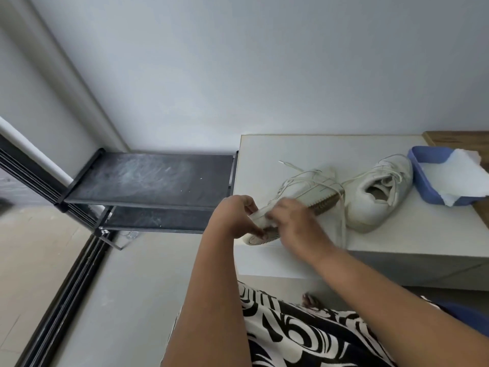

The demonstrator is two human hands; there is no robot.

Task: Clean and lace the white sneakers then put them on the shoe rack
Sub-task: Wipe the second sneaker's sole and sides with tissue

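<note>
Closest in is a black-and-white swirl-print garment [304, 337] on the person's lap, with both forearms reaching out from it. The left hand [235, 217] has its grip curled round the toe end of a white sneaker [304, 197] tipped on its side at the table [317, 147] edge. The right hand [296, 221] is blurred, pressing something white against the sole edge; can't tell exactly what it's holding. Looks like the wiping step to me. Laces hang loose, so lacing isn't done. The second sneaker [381, 194] sits upright just right of the first, then a blue tray [420, 168] with white paper. The black shoe rack [148, 178] is left of the sneaker. Next up: probably finish wiping, then thread laces.
</note>
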